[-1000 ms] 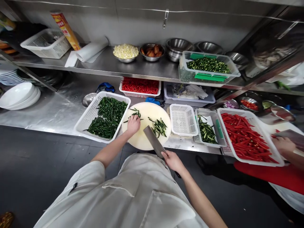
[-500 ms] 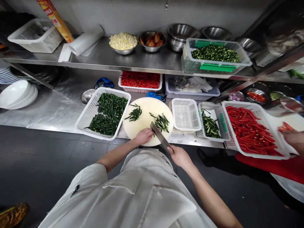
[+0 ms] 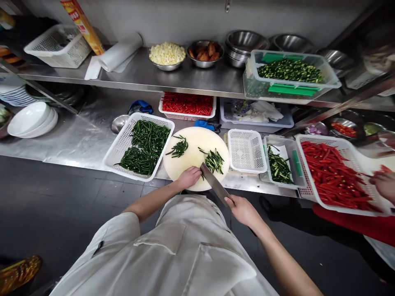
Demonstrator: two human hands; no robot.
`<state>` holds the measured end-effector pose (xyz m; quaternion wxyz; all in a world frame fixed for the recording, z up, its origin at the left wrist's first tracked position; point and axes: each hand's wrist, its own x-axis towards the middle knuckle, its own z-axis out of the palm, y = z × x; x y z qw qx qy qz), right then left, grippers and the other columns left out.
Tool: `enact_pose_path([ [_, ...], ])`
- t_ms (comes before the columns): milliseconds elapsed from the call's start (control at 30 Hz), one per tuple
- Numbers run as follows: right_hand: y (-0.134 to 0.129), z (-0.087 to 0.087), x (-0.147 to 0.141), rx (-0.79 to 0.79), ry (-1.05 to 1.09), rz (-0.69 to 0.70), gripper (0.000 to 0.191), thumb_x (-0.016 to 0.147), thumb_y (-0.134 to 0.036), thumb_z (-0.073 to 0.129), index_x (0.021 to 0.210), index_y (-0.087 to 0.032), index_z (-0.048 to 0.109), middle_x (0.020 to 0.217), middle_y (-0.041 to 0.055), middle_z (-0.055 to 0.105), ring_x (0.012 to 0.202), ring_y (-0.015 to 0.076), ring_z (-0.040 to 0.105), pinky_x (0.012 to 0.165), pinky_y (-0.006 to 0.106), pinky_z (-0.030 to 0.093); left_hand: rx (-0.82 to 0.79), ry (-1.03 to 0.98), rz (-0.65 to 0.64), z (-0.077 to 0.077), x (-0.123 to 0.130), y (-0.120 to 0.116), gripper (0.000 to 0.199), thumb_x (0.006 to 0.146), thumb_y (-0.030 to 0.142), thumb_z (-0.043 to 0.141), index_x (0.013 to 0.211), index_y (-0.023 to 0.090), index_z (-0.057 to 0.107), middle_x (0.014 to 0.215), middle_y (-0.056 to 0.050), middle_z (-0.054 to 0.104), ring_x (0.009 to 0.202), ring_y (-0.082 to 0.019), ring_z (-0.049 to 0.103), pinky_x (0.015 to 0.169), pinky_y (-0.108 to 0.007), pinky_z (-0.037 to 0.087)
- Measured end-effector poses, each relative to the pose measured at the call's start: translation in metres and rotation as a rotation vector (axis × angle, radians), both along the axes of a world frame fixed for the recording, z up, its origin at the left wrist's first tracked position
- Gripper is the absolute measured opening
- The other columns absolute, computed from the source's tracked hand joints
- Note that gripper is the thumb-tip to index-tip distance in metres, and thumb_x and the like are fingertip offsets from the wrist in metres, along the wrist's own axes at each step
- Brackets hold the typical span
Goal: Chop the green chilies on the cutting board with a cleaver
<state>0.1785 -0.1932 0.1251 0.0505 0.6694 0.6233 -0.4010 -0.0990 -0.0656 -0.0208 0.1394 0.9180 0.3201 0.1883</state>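
A round white cutting board point(image 3: 197, 139) lies at the counter's front edge. My right hand point(image 3: 243, 209) grips the handle of a cleaver point(image 3: 216, 184), its blade slanting over the board's lower right. Curled at the blade's tip, my left hand point(image 3: 189, 177) presses on a green chili pepper, mostly hidden under the fingers. Just beyond the blade lies a pile of cut green chilies point(image 3: 213, 160). Whole green chilies point(image 3: 179, 147) form a smaller heap at the board's upper left. Left of the board, a white basket point(image 3: 119, 142) holds many more whole ones.
Right of the board stand a white basket point(image 3: 247, 151), a clear tub point(image 3: 296, 181) with cut green chilies, and a basket of red chilies point(image 3: 336, 176). A co-worker's hand point(image 3: 384, 185) is beside that basket. A steel shelf point(image 3: 129, 78) with bowls runs above the counter.
The whole scene has shifted slightly rightward in view. Both hands keep their places at the board, cleaver and chili still held. The co-worker's hand has moved closer to the red chilies.
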Motion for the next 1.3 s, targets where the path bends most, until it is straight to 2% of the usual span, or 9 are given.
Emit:
enact_pose_path([
  [267, -0.005, 0.006, 0.006, 0.002, 0.043, 0.014, 0.039, 0.109, -0.042, 0.04, 0.09, -0.023, 0.068, 0.082, 0.007, 0.076, 0.075, 0.0231, 0.07, 0.066, 0.028, 0.036, -0.021, -0.02, -0.081, -0.002, -0.009, -0.006, 0.025, 0.109, 0.021, 0.044, 0.119, 0.02, 0.068, 0.118, -0.01, 0.069, 0.116, -0.022, 0.065, 0.104, -0.039, 0.057],
  [500, 0.025, -0.038, -0.046, 0.091, 0.047, -0.089, 0.036, 0.108, -0.036, 0.042, 0.105, -0.017, 0.072, 0.101, 0.0141, 0.079, 0.092, 0.0247, 0.073, 0.078, 0.028, 0.043, -0.058, -0.061, -0.097, -0.001, -0.008, -0.007, 0.023, 0.108, 0.023, 0.046, 0.116, 0.018, 0.068, 0.116, -0.01, 0.07, 0.113, -0.022, 0.065, 0.103, -0.038, 0.057],
  [633, 0.051, -0.042, -0.062, 0.071, 0.138, -0.112, 0.042, 0.111, -0.041, 0.038, 0.096, -0.018, 0.07, 0.073, 0.0064, 0.073, 0.074, 0.0208, 0.07, 0.073, 0.027, 0.043, -0.048, -0.068, -0.133, 0.006, -0.016, 0.003, 0.022, 0.108, 0.025, 0.048, 0.115, 0.021, 0.069, 0.115, -0.009, 0.07, 0.112, -0.021, 0.066, 0.1, -0.037, 0.058],
  [700, 0.051, -0.037, -0.053, 0.127, 0.157, -0.106, 0.042, 0.11, -0.043, 0.038, 0.093, -0.02, 0.068, 0.068, 0.0044, 0.07, 0.072, 0.0212, 0.068, 0.072, 0.027, 0.042, -0.022, -0.095, -0.007, 0.011, -0.03, 0.015, 0.02, 0.107, 0.026, 0.05, 0.114, 0.022, 0.069, 0.115, -0.01, 0.069, 0.113, -0.023, 0.065, 0.101, -0.038, 0.057],
  [767, 0.039, -0.034, -0.04, 0.163, 0.176, -0.087, 0.04, 0.109, -0.044, 0.039, 0.091, -0.022, 0.066, 0.067, 0.0038, 0.07, 0.072, 0.0221, 0.068, 0.072, 0.028, 0.041, 0.007, -0.14, 0.27, 0.015, -0.049, 0.028, 0.019, 0.105, 0.025, 0.053, 0.118, 0.021, 0.067, 0.12, -0.012, 0.067, 0.118, -0.026, 0.063, 0.103, -0.041, 0.057],
  [833, 0.024, -0.037, -0.027, 0.104, 0.215, -0.045, 0.041, 0.108, -0.047, 0.04, 0.085, -0.023, 0.063, 0.064, 0.0026, 0.068, 0.069, 0.0221, 0.067, 0.07, 0.028, 0.04, 0.013, -0.147, 0.524, 0.018, -0.07, 0.039, 0.022, 0.103, 0.022, 0.057, 0.123, 0.019, 0.065, 0.123, -0.015, 0.065, 0.12, -0.029, 0.062, 0.105, -0.045, 0.057],
  [900, 0.009, -0.044, -0.016, 0.024, 0.247, -0.019, 0.043, 0.107, -0.049, 0.041, 0.078, -0.023, 0.06, 0.06, 0.0013, 0.066, 0.065, 0.0213, 0.066, 0.068, 0.028, 0.039, -0.007, -0.107, 0.623, 0.017, -0.087, 0.042, 0.026, 0.1, 0.018, 0.059, 0.125, 0.018, 0.064, 0.122, -0.014, 0.066, 0.119, -0.03, 0.063, 0.105, -0.046, 0.057],
  [1033, -0.001, -0.054, -0.006, -0.012, 0.203, -0.088, 0.045, 0.107, -0.051, 0.039, 0.078, -0.023, 0.06, 0.063, 0.0024, 0.069, 0.065, 0.0217, 0.067, 0.068, 0.028, 0.041, -0.047, -0.07, 0.518, 0.009, -0.088, 0.025, 0.022, 0.101, 0.017, 0.057, 0.12, 0.021, 0.068, 0.115, -0.011, 0.067, 0.116, -0.027, 0.064, 0.104, -0.042, 0.057],
  [1300, 0.004, -0.021, -0.025, 0.083, -0.053, -0.017, 0.038, 0.11, -0.041, 0.039, 0.1, -0.021, 0.07, 0.094, 0.0111, 0.079, 0.088, 0.0256, 0.073, 0.072, 0.03, 0.037, -0.13, -0.085, -0.017, -0.001, -0.004, -0.015, 0.023, 0.108, 0.023, 0.049, 0.121, 0.02, 0.068, 0.121, -0.01, 0.069, 0.116, -0.023, 0.064, 0.106, -0.039, 0.057],
])
